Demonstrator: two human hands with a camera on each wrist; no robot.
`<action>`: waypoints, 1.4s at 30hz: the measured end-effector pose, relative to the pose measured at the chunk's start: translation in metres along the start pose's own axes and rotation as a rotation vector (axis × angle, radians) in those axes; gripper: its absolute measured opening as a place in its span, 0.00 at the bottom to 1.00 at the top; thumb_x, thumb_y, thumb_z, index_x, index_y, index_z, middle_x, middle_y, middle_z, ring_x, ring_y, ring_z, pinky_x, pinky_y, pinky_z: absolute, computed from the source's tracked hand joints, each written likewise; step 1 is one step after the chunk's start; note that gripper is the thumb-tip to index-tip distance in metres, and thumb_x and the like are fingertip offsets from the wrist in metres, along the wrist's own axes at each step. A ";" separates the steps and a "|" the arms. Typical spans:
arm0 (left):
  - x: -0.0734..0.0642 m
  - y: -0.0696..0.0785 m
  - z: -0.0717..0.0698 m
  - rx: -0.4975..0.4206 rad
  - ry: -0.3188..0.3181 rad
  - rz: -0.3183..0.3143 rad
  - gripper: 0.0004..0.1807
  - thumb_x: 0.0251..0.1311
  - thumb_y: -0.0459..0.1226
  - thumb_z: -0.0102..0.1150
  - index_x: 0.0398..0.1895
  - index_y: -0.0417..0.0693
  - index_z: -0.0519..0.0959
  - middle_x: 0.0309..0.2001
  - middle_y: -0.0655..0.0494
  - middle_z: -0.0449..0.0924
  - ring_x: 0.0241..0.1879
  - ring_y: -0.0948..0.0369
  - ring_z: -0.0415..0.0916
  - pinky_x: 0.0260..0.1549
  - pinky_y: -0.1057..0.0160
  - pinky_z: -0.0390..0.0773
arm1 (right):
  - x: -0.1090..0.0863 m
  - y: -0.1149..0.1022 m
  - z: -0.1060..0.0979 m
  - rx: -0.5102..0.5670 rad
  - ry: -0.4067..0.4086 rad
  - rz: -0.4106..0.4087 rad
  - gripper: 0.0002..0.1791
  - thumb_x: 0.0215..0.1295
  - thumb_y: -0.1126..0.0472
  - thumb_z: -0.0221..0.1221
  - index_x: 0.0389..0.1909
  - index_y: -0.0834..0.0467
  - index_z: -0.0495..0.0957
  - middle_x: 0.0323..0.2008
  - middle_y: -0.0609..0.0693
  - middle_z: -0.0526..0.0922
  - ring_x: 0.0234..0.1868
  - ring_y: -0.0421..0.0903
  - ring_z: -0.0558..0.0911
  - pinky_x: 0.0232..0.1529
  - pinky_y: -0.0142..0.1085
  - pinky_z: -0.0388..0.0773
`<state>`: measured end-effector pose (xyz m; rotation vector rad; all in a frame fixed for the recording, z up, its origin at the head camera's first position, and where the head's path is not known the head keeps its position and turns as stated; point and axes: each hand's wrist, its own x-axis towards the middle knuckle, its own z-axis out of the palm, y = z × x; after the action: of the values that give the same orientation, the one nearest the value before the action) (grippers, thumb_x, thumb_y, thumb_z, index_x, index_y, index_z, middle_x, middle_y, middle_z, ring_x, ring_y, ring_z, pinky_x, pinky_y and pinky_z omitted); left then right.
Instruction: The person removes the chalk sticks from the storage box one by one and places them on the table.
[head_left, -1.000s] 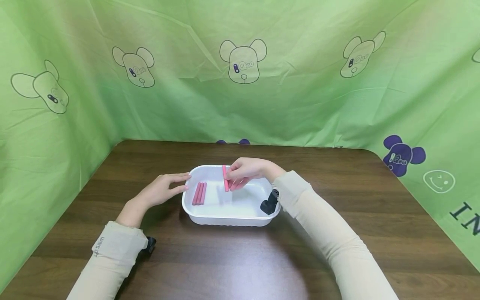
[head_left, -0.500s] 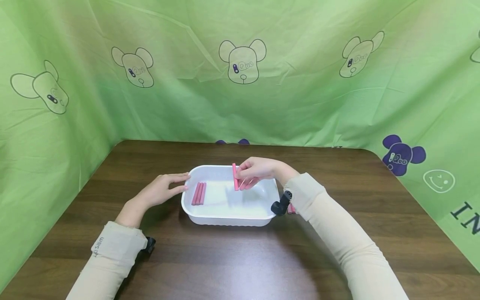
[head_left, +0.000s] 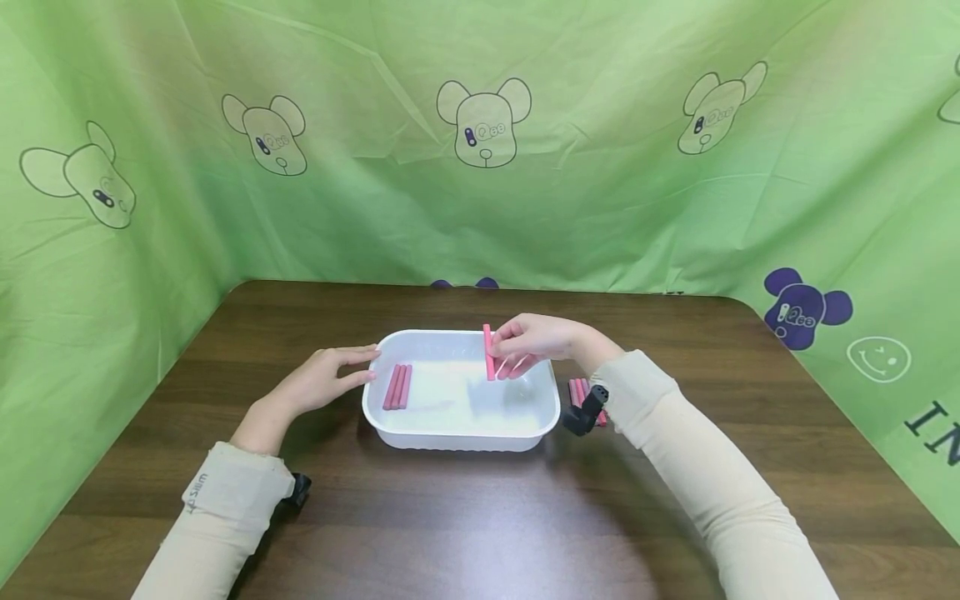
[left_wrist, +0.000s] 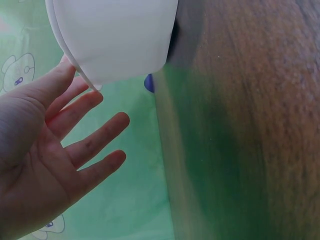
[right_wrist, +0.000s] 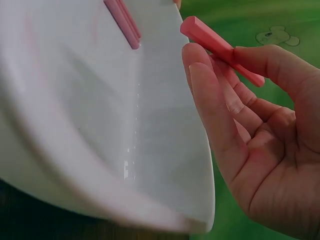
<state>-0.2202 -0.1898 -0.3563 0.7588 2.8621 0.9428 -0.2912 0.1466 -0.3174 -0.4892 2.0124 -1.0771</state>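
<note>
A white plastic basin (head_left: 459, 442) with rounded corners stands on the table. My left hand (head_left: 322, 382) rests with spread fingers and thumb at its left rim; in the left wrist view the fingertips touch the lip. Above the basin's right half, my right hand (head_left: 542, 337) pinches a slim pink stick (head_left: 488, 353) between thumb and fingers, held nearly upright. The right wrist view shows this stick's faceted sides (right_wrist: 207, 37) and the hand close beside the basin's rim. Three pink sticks (head_left: 397, 387) lie side by side inside the basin at the left.
More pink sticks (head_left: 577, 390) lie on the table just right of the basin, partly hidden by the black wrist camera (head_left: 585, 411) and sleeve. Green printed cloth (head_left: 480, 225) hangs behind and along both sides of the brown wooden table (head_left: 450, 525).
My right hand has moved to the right over the basin with the pink stick, and its sleeve has uncovered the sticks on the table. My left hand has stayed at the rim.
</note>
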 end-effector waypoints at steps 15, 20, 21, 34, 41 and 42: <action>0.000 0.000 -0.002 -0.007 -0.004 -0.006 0.24 0.63 0.40 0.56 0.60 0.38 0.72 0.61 0.41 0.71 0.64 0.44 0.66 0.63 0.45 0.65 | -0.030 0.023 -0.005 0.114 0.053 -0.004 0.06 0.66 0.61 0.52 0.38 0.60 0.72 0.28 0.46 0.82 0.32 0.40 0.83 0.42 0.37 0.83; 0.001 -0.001 -0.002 -0.007 -0.007 -0.015 0.24 0.62 0.40 0.56 0.60 0.38 0.72 0.61 0.42 0.71 0.64 0.45 0.66 0.63 0.45 0.65 | -0.038 0.032 -0.009 0.141 0.043 -0.012 0.07 0.67 0.61 0.51 0.39 0.61 0.70 0.28 0.46 0.81 0.31 0.40 0.82 0.40 0.35 0.83; 0.001 -0.001 -0.002 -0.007 -0.009 -0.015 0.24 0.62 0.40 0.56 0.60 0.38 0.72 0.61 0.42 0.71 0.64 0.45 0.66 0.63 0.45 0.65 | -0.039 0.034 -0.010 0.136 0.043 -0.015 0.08 0.67 0.61 0.51 0.40 0.62 0.70 0.28 0.46 0.81 0.31 0.40 0.83 0.40 0.35 0.83; 0.001 -0.002 -0.002 -0.019 -0.016 -0.019 0.24 0.62 0.39 0.56 0.60 0.38 0.71 0.62 0.43 0.70 0.64 0.45 0.65 0.63 0.45 0.65 | -0.064 0.063 -0.020 0.125 0.085 -0.053 0.07 0.68 0.60 0.51 0.39 0.61 0.71 0.28 0.46 0.83 0.31 0.40 0.83 0.43 0.41 0.83; 0.001 -0.003 -0.003 -0.021 -0.016 -0.019 0.25 0.62 0.40 0.56 0.61 0.39 0.71 0.62 0.43 0.71 0.64 0.46 0.65 0.63 0.45 0.65 | -0.077 0.079 -0.024 0.188 0.093 -0.069 0.06 0.69 0.60 0.50 0.39 0.59 0.70 0.30 0.45 0.84 0.33 0.39 0.83 0.42 0.38 0.83; 0.001 -0.003 -0.003 -0.022 -0.016 -0.018 0.25 0.62 0.40 0.56 0.61 0.39 0.71 0.62 0.43 0.71 0.64 0.46 0.65 0.63 0.45 0.65 | -0.079 0.082 -0.025 0.200 0.091 -0.073 0.06 0.69 0.60 0.50 0.39 0.58 0.70 0.31 0.45 0.84 0.33 0.38 0.83 0.42 0.37 0.83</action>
<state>-0.2231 -0.1930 -0.3558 0.7333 2.8352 0.9601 -0.2596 0.2562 -0.3404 -0.4180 1.9510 -1.3517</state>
